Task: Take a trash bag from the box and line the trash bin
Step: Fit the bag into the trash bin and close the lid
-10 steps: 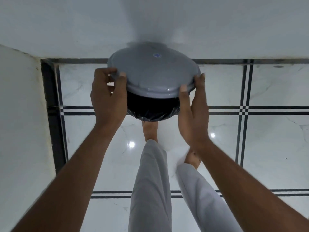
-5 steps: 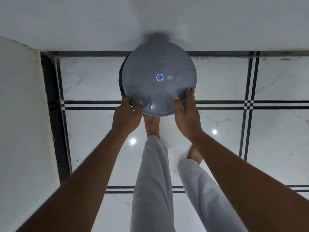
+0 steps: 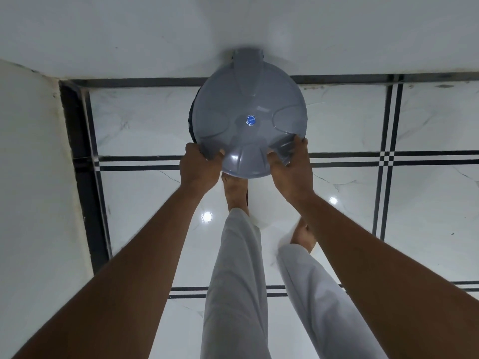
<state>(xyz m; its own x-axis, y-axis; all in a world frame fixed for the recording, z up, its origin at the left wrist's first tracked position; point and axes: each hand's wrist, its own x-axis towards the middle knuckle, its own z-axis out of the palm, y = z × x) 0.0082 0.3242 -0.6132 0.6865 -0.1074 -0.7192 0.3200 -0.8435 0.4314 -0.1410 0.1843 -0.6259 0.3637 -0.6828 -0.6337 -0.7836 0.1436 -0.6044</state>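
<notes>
A round grey trash bin stands on the floor against the far wall, seen from above. Its grey lid (image 3: 248,110) with a small blue sticker lies flat over the opening and hides the inside. A thin dark edge of the black trash bag (image 3: 191,120) shows at the lid's left side. My left hand (image 3: 201,165) grips the lid's near-left rim. My right hand (image 3: 290,164) grips the near-right rim, thumb on top. The bag box is not in view.
The white marble floor (image 3: 145,120) has black inlay lines. A white wall (image 3: 129,35) runs behind the bin and another white wall (image 3: 33,177) stands on the left. My legs in light trousers (image 3: 236,281) and bare feet stand just before the bin.
The lid was tilted up with the black bag visible beneath a second ago. It has come down flat over the bin, and both hands slid to its near rim.
</notes>
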